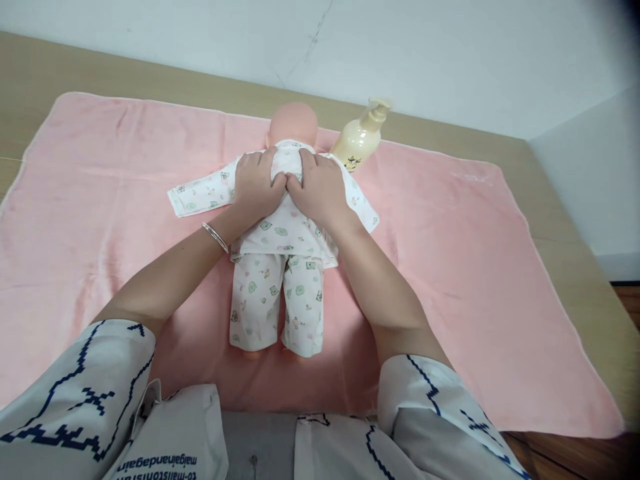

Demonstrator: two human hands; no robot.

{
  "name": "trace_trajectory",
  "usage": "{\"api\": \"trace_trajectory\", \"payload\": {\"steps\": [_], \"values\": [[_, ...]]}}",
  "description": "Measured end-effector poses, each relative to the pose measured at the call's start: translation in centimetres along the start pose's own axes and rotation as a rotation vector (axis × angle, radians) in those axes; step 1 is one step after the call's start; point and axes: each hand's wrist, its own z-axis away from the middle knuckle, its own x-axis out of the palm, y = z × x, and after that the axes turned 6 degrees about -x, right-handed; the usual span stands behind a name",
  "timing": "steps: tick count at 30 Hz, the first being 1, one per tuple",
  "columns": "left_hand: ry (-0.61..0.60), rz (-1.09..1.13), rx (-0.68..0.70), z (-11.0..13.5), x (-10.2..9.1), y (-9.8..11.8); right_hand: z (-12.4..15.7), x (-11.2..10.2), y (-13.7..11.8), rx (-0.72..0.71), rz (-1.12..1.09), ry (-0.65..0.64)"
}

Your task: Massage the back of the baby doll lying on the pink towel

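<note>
A baby doll (294,123) in a white printed top (285,230) and matching trousers (255,300) lies on a pink blanket (450,267). Its back of the head seems to face up, with no face showing. Both my hands rest flat on the upper part of the top, thumbs meeting near its middle. My left hand (257,183), with a silver bangle at the wrist, is by the doll's left-hand sleeve in view. My right hand (323,187) lies near the other sleeve. The fingers of both hands are stretched out, gripping nothing.
A cream pump bottle (359,139) lies or leans beside the doll's head, at the blanket's far edge. The blanket covers most of a wooden table (175,80). A white wall (425,60) rises behind it. Dark floor shows at the lower right.
</note>
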Motion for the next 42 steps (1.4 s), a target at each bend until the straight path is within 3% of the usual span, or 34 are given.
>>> {"api": "trace_trajectory", "payload": {"steps": [7,11,15,20,29,32,35,38,42], "values": [[0.134,0.032,-0.028,0.8,0.0,0.2,1.4,-0.4,-2.8,0.096,0.121,0.113],[0.094,-0.002,-0.016,0.7,0.0,0.1,1.0,0.0,-1.7,0.058,0.079,0.086],[0.046,-0.047,0.101,0.1,0.1,-0.5,0.0,0.4,-0.3,-0.029,-0.008,0.054],[0.018,-0.096,0.162,-0.2,-0.1,-0.7,-0.2,0.2,-0.5,-0.038,0.027,0.128],[0.22,-0.138,0.084,0.9,-0.6,0.1,1.2,-0.6,-2.2,0.073,0.189,0.216],[0.212,-0.063,0.111,1.0,-0.6,-0.1,1.6,-1.9,-2.7,0.13,0.172,0.203],[0.174,0.004,0.153,0.8,-0.3,-0.6,1.6,-2.4,-3.1,0.065,0.123,0.179],[0.174,0.069,0.161,0.5,0.1,-1.2,1.1,-1.5,-2.8,-0.033,0.023,0.156],[0.175,0.136,0.145,0.2,0.7,-2.0,0.6,-0.2,-1.9,-0.06,-0.144,0.136]]}}
